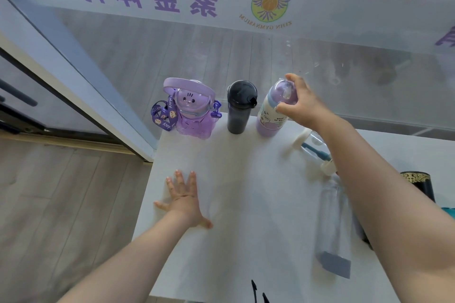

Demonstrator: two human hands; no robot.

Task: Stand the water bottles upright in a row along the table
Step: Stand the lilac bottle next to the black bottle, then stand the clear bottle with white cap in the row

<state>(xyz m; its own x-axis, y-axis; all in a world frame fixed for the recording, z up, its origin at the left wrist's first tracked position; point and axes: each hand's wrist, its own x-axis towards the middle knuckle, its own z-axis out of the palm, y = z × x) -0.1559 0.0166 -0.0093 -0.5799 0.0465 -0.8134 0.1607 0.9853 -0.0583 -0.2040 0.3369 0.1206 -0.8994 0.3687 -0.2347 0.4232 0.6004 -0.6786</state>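
Observation:
Three bottles stand upright along the far edge of the white table (236, 192): a purple bear-shaped bottle (192, 112) with a handle and strap at the left, a dark grey bottle (240, 107) in the middle, and a purple-and-white bottle (273, 110) at the right. My right hand (299, 103) grips the domed cap of the purple-and-white bottle. My left hand (186, 199) lies flat on the table with fingers spread, holding nothing. A clear bottle with a blue cap (334, 224) lies on its side under my right forearm. Another clear bottle with white and blue parts (316, 149) lies behind it.
A glass wall with purple lettering runs just behind the table's far edge. A dark cup with a gold rim (418, 186) stands at the right. The table's left edge drops to a wooden floor (61, 204); a door frame stands at the left.

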